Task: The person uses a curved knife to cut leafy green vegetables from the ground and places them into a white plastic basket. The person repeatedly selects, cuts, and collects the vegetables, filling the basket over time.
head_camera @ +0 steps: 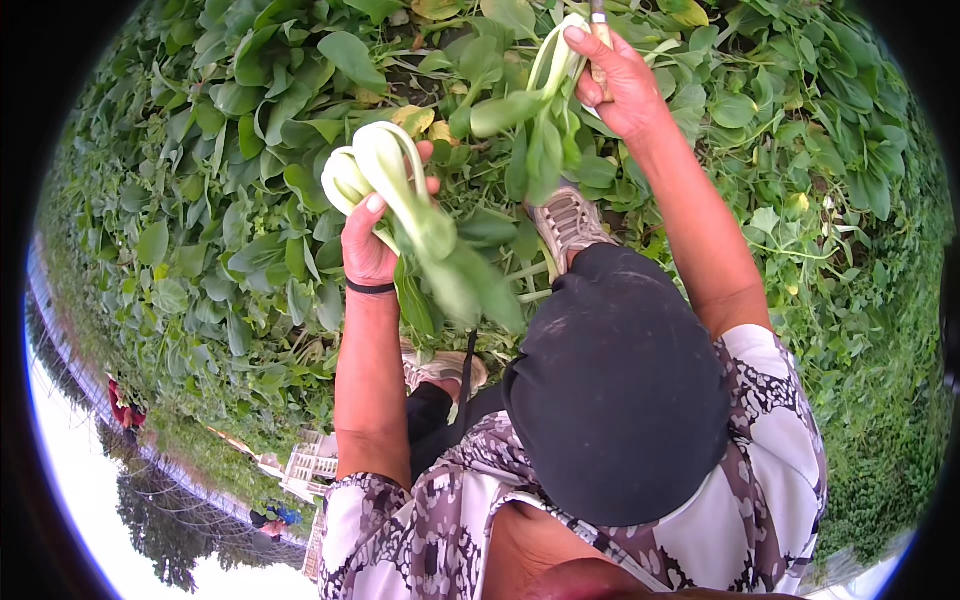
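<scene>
My left hand [371,232], with a dark band at its wrist, holds several pale-stemmed leafy greens like bok choy [390,161], stem bases up and leaves hanging towards my knees; the leaves are blurred. Farther forward and to the right, my right hand [619,86] grips the light handle of a tool [600,45], whose far end is cut off by the picture's top edge. Its thumb and fingers also hold another leafy green [551,97], its leaves hanging down. Broad-leaved plants [352,60] grow beneath and around both hands.
My shoes [566,221] stand among the plants, beside my dark-covered knee [619,382]. Yellowed leaves [412,120] lie between the hands. White plastic crates [311,461] are at the lower left. Farther off are a person in red [126,409] and a person in blue [281,516].
</scene>
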Motion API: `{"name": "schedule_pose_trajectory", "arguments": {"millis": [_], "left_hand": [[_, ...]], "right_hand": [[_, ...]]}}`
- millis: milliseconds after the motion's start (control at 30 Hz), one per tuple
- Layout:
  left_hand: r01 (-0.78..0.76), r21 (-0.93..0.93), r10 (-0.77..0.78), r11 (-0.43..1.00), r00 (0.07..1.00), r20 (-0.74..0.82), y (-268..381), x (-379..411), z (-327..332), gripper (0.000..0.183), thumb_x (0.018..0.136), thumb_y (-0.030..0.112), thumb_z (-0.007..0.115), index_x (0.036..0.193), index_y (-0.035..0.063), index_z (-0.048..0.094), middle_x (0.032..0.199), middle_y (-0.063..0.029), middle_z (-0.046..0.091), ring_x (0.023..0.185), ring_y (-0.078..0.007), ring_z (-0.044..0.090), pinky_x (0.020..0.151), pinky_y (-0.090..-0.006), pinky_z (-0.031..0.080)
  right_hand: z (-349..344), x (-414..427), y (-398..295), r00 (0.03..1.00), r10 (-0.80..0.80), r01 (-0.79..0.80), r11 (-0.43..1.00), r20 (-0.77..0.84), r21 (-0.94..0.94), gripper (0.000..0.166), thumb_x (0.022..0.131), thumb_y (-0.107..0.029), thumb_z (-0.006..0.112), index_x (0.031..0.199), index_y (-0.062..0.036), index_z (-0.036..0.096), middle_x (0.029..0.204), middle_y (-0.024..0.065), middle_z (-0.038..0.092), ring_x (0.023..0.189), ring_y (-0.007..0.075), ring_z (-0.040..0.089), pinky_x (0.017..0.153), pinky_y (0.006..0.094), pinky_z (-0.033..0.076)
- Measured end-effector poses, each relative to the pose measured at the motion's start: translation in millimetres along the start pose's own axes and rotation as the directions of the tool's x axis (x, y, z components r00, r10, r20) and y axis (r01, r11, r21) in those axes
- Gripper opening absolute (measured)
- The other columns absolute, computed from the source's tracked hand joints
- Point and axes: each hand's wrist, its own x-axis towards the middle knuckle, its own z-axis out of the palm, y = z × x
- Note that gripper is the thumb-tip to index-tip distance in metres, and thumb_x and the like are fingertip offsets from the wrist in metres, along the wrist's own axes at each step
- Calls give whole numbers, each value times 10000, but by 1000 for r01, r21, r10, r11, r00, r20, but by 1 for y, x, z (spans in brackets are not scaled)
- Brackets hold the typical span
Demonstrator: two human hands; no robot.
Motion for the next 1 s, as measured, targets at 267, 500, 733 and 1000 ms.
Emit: {"name": "schedule_pose_trajectory", "arguments": {"millis": [267, 500, 733, 1000], "left_hand": [[-76, 249, 78, 966, 997, 3, 15, 23, 16, 690, 780, 181, 743, 1356, -27, 424, 1249, -200, 582, 1076, -315, 626, 954, -412, 520], [-78, 265, 55, 961, 994, 93, -15, 36, 28, 640, 807, 208, 732, 1339, 8, 438, 1164, -112, 607, 1029, -234, 617, 922, -373, 503], [-44, 298, 84, 953, 989, -120, -34, 33, 27, 498, 868, 217, 660, 1281, -1, 484, 1060, -130, 636, 916, -243, 651, 816, -368, 549], [-49, 169, 54, 984, 998, -28, -35, 30, 29, 545, 843, 220, 721, 1295, 34, 478, 1145, -85, 615, 1044, -196, 604, 911, -351, 493]], "right_hand": [[35, -28, 1, 872, 238, -174, 968, 429, -182, 331, 849, -207, 693, 1085, -16, 564, 798, 43, 642, 437, 63, 492, 369, 195, 368], [76, -56, 20, 946, 70, 29, 954, 315, -298, 343, 864, -303, 719, 1029, -50, 556, 711, -7, 584, 491, 52, 537, 398, 174, 367], [69, -52, 31, 954, 81, 45, 912, 288, -407, 298, 877, -282, 710, 1019, -44, 602, 721, -7, 605, 483, 41, 530, 409, 177, 376], [71, -42, 30, 948, 34, 73, 945, 316, -320, 305, 909, -277, 660, 1081, -36, 589, 738, -2, 603, 523, 43, 532, 417, 181, 388]]}}
